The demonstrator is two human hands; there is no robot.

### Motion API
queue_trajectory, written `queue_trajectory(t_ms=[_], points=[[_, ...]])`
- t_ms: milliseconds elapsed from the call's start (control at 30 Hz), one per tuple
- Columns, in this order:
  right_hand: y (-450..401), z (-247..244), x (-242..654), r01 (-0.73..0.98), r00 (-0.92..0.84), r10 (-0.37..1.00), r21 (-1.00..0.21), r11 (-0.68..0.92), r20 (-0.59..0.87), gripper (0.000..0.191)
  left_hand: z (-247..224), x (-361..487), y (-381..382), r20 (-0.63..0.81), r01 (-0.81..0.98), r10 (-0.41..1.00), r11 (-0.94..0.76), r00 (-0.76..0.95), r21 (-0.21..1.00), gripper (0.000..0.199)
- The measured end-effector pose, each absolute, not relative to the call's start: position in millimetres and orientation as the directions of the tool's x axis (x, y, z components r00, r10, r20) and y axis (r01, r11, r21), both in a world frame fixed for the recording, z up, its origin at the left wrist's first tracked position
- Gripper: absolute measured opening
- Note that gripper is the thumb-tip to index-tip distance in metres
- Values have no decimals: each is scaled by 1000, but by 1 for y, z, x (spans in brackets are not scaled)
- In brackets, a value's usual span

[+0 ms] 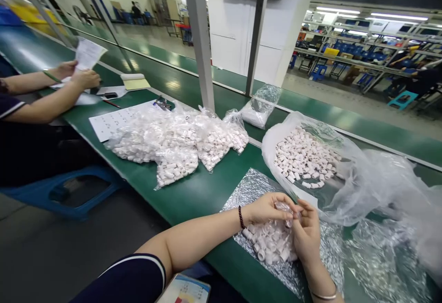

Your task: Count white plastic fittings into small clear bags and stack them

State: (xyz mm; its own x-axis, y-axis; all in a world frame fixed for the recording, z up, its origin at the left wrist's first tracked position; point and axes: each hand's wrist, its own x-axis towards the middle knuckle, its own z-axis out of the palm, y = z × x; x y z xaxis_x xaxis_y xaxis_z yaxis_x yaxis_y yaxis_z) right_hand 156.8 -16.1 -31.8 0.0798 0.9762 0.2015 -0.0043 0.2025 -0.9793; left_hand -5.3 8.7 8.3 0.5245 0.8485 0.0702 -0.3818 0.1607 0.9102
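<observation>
A clear plastic bag (pixel 272 241) full of short white tubes lies on a crinkled silver sheet (pixel 248 192) at the table's near edge. My left hand (pixel 267 208) reaches over the bag and pinches its gathered top between thumb and fingers. From the other side, my right hand (pixel 307 229) pinches the same top, its fingertips meeting those of the left. The bag's mouth is mostly hidden by my fingers. Just beyond my hands, a large open plastic bag (pixel 276 174) holds many loose white tubes (pixel 305 155).
Several filled clear bags (pixel 176 165) are piled to the left on the green table (pixel 186 197). Crumpled clear plastic bags (pixel 383 257) lie at the right. Another person's hands (pixel 81 77) hold papers at the far left. A metal post (pixel 198 40) rises behind the pile.
</observation>
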Motion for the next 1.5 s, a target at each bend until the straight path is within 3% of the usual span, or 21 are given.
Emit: queue_trajectory(t_ms=[133, 300, 433, 500, 633, 700, 800, 1233, 1500], points=[[-14, -36, 163, -86, 112, 985, -986, 141, 131, 44, 4, -8, 14, 159, -258, 844, -25, 512, 966, 35], [-12, -39, 161, -23, 146, 973, -983, 184, 179, 44, -2, -5, 13, 296, -44, 867, -304, 401, 952, 3], [-14, -37, 157, 83, 145, 966, -975, 204, 214, 46, -6, -3, 9, 405, 91, 823, -475, 399, 875, 13], [-13, -36, 159, 112, 131, 968, -974, 199, 213, 47, -10, -2, 8, 471, 187, 779, -579, 413, 793, 19], [-11, -36, 167, 118, 90, 972, -971, 206, 217, 46, -20, 0, 9, 612, 426, 624, -780, 486, 458, 27], [-10, -35, 169, 160, 96, 966, -962, 223, 240, 45, -22, 1, 10, 653, 465, 572, -811, 496, 356, 28], [-11, -32, 166, 219, 136, 953, -947, 236, 270, 42, -19, -1, 9, 739, 488, 521, -821, 428, 296, 20], [-12, -27, 154, 57, -119, 982, -986, 157, 149, 41, -18, -2, 7, 864, 410, 430, -860, 262, 304, 17], [-4, -19, 159, -68, 2, 996, -994, 85, 85, 40, -12, -3, 8, 887, 446, 400, -854, 232, 269, 27]])
